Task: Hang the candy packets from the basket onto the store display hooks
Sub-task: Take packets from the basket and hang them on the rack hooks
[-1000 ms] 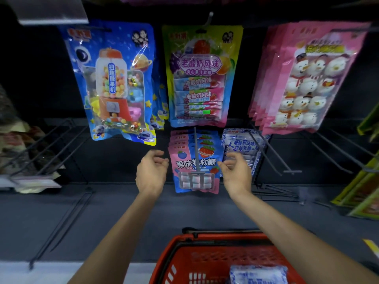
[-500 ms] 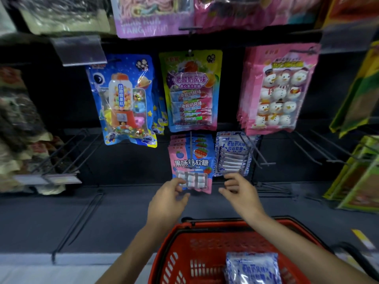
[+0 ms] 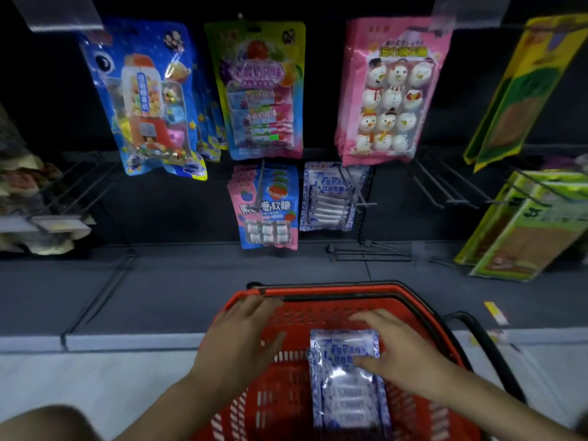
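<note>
Left hand [image 3: 245, 335] over basket [image 3: 286, 396] — right hand [image 3: 401, 351] on packet [image 3: 346, 396]

head cam — forward, down; basket [image 3: 318, 316] near; display hooks [image 3: 366, 204] beyond

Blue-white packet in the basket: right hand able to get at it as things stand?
Probably yes. The right hand is over the packet, thumb on its face; nothing lies on it in the basket. The left hand is off to the side.
</note>
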Motion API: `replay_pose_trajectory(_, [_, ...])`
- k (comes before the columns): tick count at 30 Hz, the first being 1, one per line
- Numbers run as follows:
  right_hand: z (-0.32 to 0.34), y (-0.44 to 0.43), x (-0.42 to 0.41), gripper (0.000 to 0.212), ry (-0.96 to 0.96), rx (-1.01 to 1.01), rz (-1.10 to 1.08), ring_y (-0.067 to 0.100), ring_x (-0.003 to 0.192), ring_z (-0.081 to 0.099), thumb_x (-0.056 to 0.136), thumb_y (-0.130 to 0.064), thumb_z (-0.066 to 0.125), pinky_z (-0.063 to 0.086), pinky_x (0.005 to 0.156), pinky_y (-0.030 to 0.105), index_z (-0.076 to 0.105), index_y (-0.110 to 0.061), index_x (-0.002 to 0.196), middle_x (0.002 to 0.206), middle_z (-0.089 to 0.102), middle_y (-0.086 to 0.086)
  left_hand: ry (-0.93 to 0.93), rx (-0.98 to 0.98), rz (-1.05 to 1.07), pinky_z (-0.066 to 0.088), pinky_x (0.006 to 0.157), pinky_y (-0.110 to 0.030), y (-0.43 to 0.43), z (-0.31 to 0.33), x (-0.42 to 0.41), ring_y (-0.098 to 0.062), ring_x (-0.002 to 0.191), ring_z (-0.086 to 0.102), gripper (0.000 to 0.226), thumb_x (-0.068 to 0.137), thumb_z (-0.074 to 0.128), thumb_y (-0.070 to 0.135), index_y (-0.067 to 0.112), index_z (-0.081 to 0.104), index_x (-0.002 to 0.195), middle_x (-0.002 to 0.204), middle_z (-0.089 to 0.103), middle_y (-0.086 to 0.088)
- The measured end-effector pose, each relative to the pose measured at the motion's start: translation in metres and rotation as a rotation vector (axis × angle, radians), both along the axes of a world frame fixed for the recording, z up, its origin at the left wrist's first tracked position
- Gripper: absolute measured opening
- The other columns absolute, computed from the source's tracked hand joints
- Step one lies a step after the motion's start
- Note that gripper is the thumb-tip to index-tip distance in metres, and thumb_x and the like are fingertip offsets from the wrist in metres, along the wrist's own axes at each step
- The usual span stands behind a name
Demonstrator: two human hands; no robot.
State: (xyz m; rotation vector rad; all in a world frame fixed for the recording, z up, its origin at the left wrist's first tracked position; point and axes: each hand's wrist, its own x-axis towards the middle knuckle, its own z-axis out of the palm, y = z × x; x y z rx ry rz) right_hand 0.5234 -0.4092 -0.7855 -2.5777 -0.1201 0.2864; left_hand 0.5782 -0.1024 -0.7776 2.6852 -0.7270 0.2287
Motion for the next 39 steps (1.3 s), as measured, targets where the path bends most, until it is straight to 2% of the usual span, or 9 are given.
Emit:
replay_pose_trajectory(7, [-0.054,-0.004,-0.016,0.078,0.255,-0.122,-0.03,0.021,0.133,0.051,0.088,-0.048,0.077,0.041,0.108,0.028,0.042,-0.025,0.153,0.145,0.049,0.005,0.034,0.165,0.029,0.056,0.083,-0.045,0.011,-0.062,-0.012,-0.032,0.103,0.067,0.053,0.091,0.052,0.053,0.027,0.062,0.136,0.119,0.066,0.0])
replay_pose_trajectory(11, [-0.082,0.0,-0.026,0.084,0.385,-0.089,-0.117,0.025,0.139,0.049,0.088,-0.041,0.081,0.041,0.111,0.028,0.039,-0.019,0.157,0.153,0.046,0.011,-0.016,0.292,0.006,0.051,0.094,-0.057,0.015,-0.092,-0.013,-0.042,0.106,0.066,0.055,0.088,0.047,0.048,0.019,0.071,0.128,0.115,0.069,-0.009])
replay_pose_trajectory(17, [-0.115,-0.016,-0.012,0.078,0.449,-0.15,-0.302,0.028,0.131,0.058,0.082,-0.034,0.087,0.046,0.104,0.028,0.05,-0.012,0.147,0.145,0.059,0.014,-0.039,0.444,0.08,0.018,0.116,-0.073,0.034,-0.11,-0.005,-0.044,0.12,0.058,0.046,0.085,0.066,0.034,0.015,0.069,0.127,0.124,0.065,-0.021])
replay_pose_trajectory(20, [-0.125,-0.024,0.005,0.064,0.49,-0.106,-0.472,0.029,0.12,0.065,0.084,-0.031,0.086,0.047,0.091,0.026,0.06,-0.006,0.137,0.134,0.067,0.014,0.048,0.495,0.123,0.012,0.122,-0.071,0.032,-0.108,-0.004,-0.038,0.124,0.058,0.047,0.09,0.062,0.043,0.021,0.069,0.131,0.128,0.066,-0.015])
replay_pose_trajectory(22, [-0.133,-0.023,0.016,0.057,0.504,-0.035,-0.57,0.029,0.112,0.067,0.084,-0.035,0.086,0.049,0.091,0.028,0.065,-0.004,0.127,0.128,0.071,0.014,0.089,0.576,0.128,0.003,0.123,-0.07,0.032,-0.106,-0.006,-0.032,0.13,0.056,0.047,0.093,0.057,0.049,0.027,0.067,0.134,0.136,0.064,-0.01])
replay_pose_trajectory(24, [-0.145,-0.018,0.024,0.073,0.526,0.049,-0.678,0.032,0.118,0.065,0.079,-0.042,0.089,0.051,0.101,0.035,0.061,0.0,0.13,0.134,0.067,0.017,0.117,0.678,0.113,-0.005,0.121,-0.071,0.032,-0.105,-0.009,-0.029,0.137,0.049,0.047,0.097,0.047,0.053,0.034,0.065,0.135,0.145,0.058,-0.005])
replay_pose_trajectory(27, [-0.159,-0.004,0.03,0.109,0.582,0.217,-0.783,0.039,0.143,0.047,0.072,-0.042,0.094,0.043,0.116,0.045,0.037,0.001,0.154,0.158,0.045,0.02,0.133,0.719,0.102,-0.005,0.119,-0.073,0.031,-0.102,-0.008,-0.028,0.137,0.048,0.045,0.098,0.042,0.055,0.036,0.067,0.13,0.146,0.057,-0.004])
replay_pose_trajectory(32, [-0.165,0.019,0.035,0.1,0.534,0.205,-0.901,0.038,0.146,0.044,0.085,-0.034,0.086,0.04,0.118,0.041,0.029,0.004,0.158,0.161,0.041,0.023,0.134,0.729,0.101,-0.004,0.119,-0.073,0.03,-0.1,-0.009,-0.027,0.139,0.049,0.046,0.101,0.037,0.055,0.035,0.064,0.132,0.144,0.059,-0.003])
replay_pose_trajectory(39, [-0.158,0.027,0.048,0.116,0.576,0.379,-0.843,0.037,0.154,0.032,0.075,-0.031,0.094,0.032,0.122,0.043,0.023,-0.002,0.162,0.167,0.031,0.018,0.172,0.734,0.108,-0.007,0.119,-0.072,0.028,-0.096,-0.008,-0.025,0.139,0.049,0.046,0.101,0.036,0.056,0.035,0.064,0.132,0.142,0.06,-0.001])
